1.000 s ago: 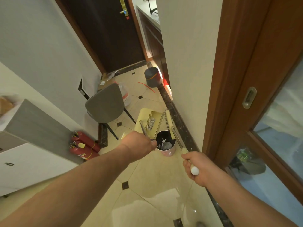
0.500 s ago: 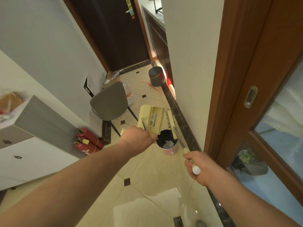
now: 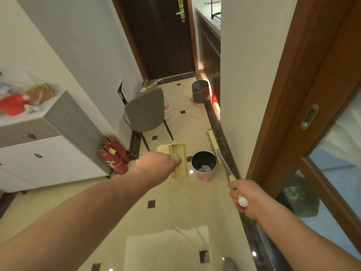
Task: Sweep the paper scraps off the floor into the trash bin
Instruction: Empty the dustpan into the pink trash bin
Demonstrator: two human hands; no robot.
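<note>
Left hand [image 3: 159, 163], centre frame, fingers curled around the top of the dustpan handle; the yellow dustpan [image 3: 176, 161] hangs below it, tray beside the left rim of the trash bin [image 3: 204, 166] and, as far as I can judge, no longer over its mouth. Whether the pan touches the floor cannot be told. Right hand [image 3: 247, 198], lower right, is wrapped around the cream grip of the broom handle [image 3: 224, 166], white end cap showing at the fist; the shaft runs up-frame past the right side of the bin to the broom head [image 3: 212, 140], which lies along the dark floor border at the foot of the right wall. Paper scraps [image 3: 204, 168] sit as a pale crumpled clump at the bottom of the bin; no loose scraps visible on the tiles near it. Judgement: dumping looks done, and the tools are held apart on either side of the bin so neither knocks it. Clearances: corridor is narrow. Wall and brown door frame [image 3: 293, 114] are close on the right, just beside the broom shaft. Grey chair [image 3: 145, 112] stands above the dustpan, legs near it; red fire extinguishers [image 3: 114, 156] are at left against the white cabinet [image 3: 48, 153]. Open tile lies mainly toward the bottom of the frame. A second, grey bin [image 3: 200, 90] stands well up-frame near the dark door.
</note>
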